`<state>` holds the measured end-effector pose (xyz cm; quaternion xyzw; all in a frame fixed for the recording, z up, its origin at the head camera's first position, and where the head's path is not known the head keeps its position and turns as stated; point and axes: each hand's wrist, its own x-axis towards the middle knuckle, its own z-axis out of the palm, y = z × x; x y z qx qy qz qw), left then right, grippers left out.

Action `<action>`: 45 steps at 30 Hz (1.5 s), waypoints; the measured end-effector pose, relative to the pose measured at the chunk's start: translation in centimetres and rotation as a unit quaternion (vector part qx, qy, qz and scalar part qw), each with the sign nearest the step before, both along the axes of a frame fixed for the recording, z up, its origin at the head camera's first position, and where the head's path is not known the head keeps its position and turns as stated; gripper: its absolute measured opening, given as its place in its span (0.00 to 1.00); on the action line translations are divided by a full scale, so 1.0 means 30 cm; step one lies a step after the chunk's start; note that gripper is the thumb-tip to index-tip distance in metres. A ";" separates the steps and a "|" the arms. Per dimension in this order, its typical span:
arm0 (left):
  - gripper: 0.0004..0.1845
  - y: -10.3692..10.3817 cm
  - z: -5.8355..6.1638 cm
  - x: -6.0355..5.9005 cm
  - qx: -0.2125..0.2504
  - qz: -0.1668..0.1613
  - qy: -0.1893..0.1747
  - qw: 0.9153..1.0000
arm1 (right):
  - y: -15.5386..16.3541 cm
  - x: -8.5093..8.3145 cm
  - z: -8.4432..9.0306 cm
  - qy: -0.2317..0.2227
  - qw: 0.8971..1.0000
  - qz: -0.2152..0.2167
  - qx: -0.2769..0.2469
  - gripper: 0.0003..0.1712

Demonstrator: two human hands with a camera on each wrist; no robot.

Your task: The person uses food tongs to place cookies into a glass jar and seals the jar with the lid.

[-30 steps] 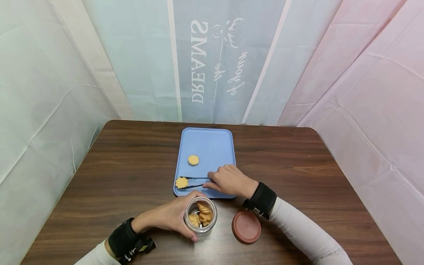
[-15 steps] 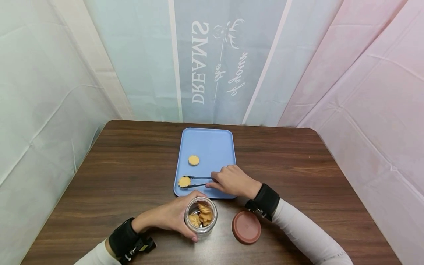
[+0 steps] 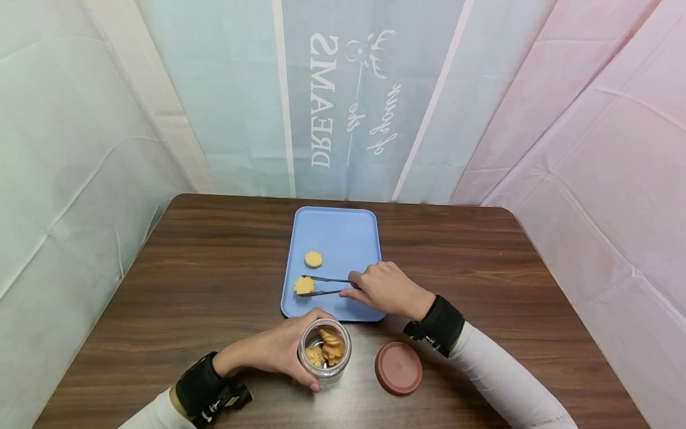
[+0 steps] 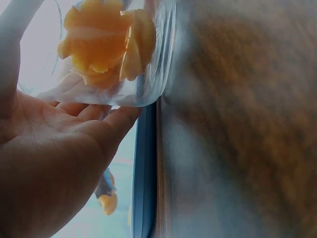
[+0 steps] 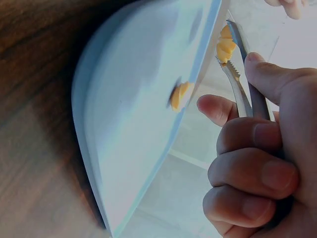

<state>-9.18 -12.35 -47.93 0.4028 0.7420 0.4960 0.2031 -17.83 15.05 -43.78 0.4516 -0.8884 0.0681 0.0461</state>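
Observation:
A clear glass jar [image 3: 346,360] stands upright on the table with several yellow scalloped cookies [image 3: 332,347] inside. My left hand [image 3: 281,345] holds it from the left, thumb and fingers curved round its wall. My right hand [image 3: 388,289] grips a pair of dark serrated tongs [image 3: 328,292], the fingers wrapped round the handle in the right wrist view. Between the tong tips is one cookie [image 3: 303,285], raised above the blue tray [image 3: 343,232]. Another cookie [image 3: 313,259] lies flat on that tray, just beyond the tongs.
A round reddish-brown lid [image 3: 398,367] lies on the wooden table [image 3: 214,256], right of the jar and below the right wrist. The tray's near edge sits just beyond the jar. Fabric curtains [image 3: 241,101] hang behind the table and at both sides.
My right hand has moved right and slightly away from me, carrying the tongs and their cookie away from the tray's near left corner. My left hand and the jar stay put.

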 end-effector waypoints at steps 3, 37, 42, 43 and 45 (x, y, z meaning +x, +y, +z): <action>0.49 0.002 -0.001 0.000 0.000 0.001 0.001 1.000 | 0.010 0.003 0.012 0.004 1.000 -0.001 0.000 0.23; 0.49 -0.002 -0.012 -0.004 0.006 -0.001 0.026 1.000 | 0.106 0.088 0.110 0.070 0.997 0.012 -0.029 0.21; 0.50 -0.003 -0.007 -0.005 0.005 0.001 0.024 1.000 | 0.120 0.105 0.132 0.083 0.996 0.011 -0.036 0.23; 0.50 -0.003 -0.007 -0.005 0.006 0.002 0.024 1.000 | 0.123 0.109 0.136 0.086 0.995 0.013 -0.039 0.24; 0.50 -0.004 -0.007 -0.005 0.005 0.002 0.024 1.000 | 0.129 0.119 0.146 0.088 0.995 0.017 -0.048 0.25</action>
